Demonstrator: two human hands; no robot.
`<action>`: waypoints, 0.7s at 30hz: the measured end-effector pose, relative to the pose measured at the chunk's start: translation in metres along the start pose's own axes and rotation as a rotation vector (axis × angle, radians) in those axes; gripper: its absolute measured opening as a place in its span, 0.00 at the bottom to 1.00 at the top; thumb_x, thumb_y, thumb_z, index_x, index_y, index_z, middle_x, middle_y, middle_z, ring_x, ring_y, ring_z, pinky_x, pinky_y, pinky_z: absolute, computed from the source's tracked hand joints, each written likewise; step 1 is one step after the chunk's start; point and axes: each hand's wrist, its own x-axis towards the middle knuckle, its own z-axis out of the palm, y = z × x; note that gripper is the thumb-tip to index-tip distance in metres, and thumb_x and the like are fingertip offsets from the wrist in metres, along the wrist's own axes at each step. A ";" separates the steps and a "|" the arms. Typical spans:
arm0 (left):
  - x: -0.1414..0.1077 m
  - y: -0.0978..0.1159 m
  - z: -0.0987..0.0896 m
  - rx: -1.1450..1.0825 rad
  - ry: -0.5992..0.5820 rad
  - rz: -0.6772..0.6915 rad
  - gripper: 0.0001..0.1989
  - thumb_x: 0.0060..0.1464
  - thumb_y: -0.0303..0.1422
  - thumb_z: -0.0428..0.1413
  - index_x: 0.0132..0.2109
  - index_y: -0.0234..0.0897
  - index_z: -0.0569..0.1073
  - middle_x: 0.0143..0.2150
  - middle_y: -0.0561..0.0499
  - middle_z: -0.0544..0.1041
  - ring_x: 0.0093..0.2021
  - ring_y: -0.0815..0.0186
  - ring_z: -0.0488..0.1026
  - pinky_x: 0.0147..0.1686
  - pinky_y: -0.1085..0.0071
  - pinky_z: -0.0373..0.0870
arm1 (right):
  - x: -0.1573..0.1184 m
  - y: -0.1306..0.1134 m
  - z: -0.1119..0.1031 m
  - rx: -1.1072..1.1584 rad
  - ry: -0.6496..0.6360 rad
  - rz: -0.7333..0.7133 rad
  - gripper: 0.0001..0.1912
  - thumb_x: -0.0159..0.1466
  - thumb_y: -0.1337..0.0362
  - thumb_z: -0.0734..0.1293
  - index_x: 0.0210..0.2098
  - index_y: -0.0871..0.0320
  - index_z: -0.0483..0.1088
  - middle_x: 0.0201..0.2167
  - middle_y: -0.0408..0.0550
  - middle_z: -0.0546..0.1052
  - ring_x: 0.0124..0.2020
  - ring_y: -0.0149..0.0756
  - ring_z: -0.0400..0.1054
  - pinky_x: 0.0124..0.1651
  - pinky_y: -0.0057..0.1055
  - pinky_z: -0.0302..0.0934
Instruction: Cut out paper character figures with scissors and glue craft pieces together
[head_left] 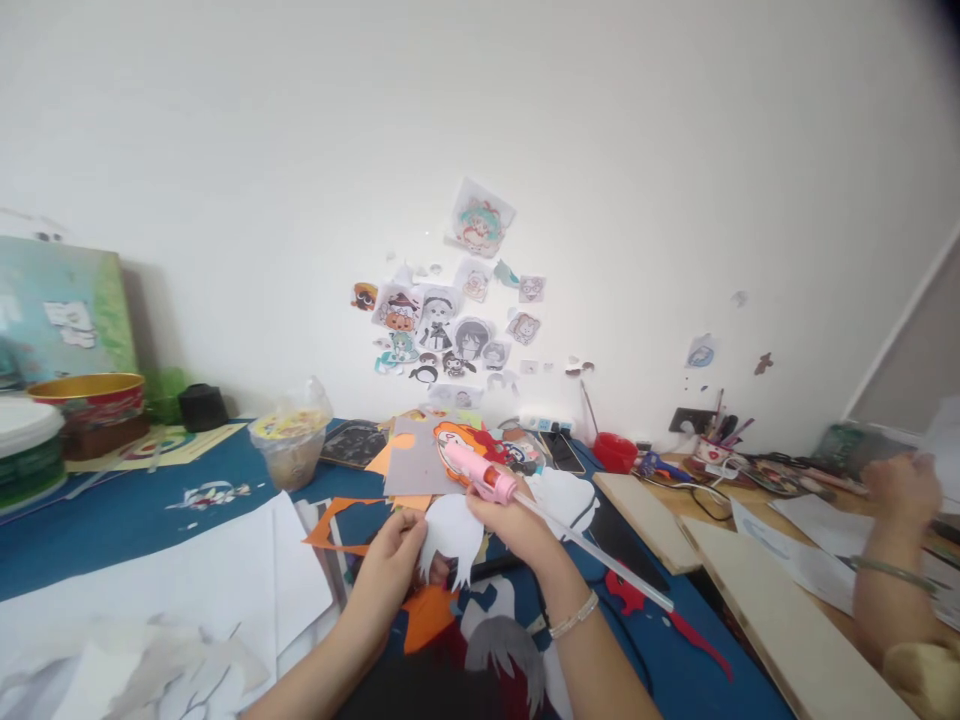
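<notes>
A white paper hair-shaped cutout [452, 532] with a jagged lower edge is pinched at its left side by my left hand [397, 545]. My right hand [514, 520] is closed around a pink hot glue gun [480, 472], just right of the cutout. From the rear of the gun a long clear glue stick [592, 545] passes back over my right wrist. Behind the gun lies an orange-haired paper figure [454, 440] on a grey sheet [412, 470]. Grey and orange paper pieces [431, 615] lie below my hands.
White sheets [172, 600] and scraps cover the left front. A plastic cup [292, 445] and a red-gold tin [86, 400] stand at the back left. Pale boards [780, 610] lie on the right. Another person's hand [904, 485] holds paper at far right.
</notes>
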 end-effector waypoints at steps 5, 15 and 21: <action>-0.010 0.016 0.005 -0.169 -0.025 -0.135 0.10 0.48 0.36 0.54 0.37 0.35 0.67 0.22 0.51 0.75 0.24 0.63 0.74 0.28 0.67 0.72 | -0.006 -0.001 0.006 0.000 -0.088 -0.027 0.13 0.62 0.62 0.61 0.45 0.61 0.64 0.43 0.48 0.69 0.40 0.37 0.66 0.41 0.38 0.63; -0.013 0.025 0.006 -0.592 -0.244 -0.330 0.19 0.55 0.37 0.48 0.50 0.30 0.64 0.37 0.41 0.76 0.38 0.57 0.74 0.35 0.64 0.71 | -0.010 -0.009 0.011 0.047 -0.100 0.044 0.15 0.52 0.57 0.67 0.36 0.58 0.71 0.22 0.42 0.74 0.24 0.35 0.68 0.24 0.27 0.61; -0.007 0.031 -0.003 -0.693 -0.223 -0.277 0.21 0.55 0.42 0.46 0.50 0.31 0.65 0.38 0.41 0.75 0.39 0.58 0.73 0.32 0.69 0.72 | -0.011 -0.008 0.012 0.041 0.011 0.108 0.15 0.53 0.52 0.64 0.26 0.59 0.71 0.19 0.45 0.73 0.19 0.34 0.66 0.19 0.26 0.58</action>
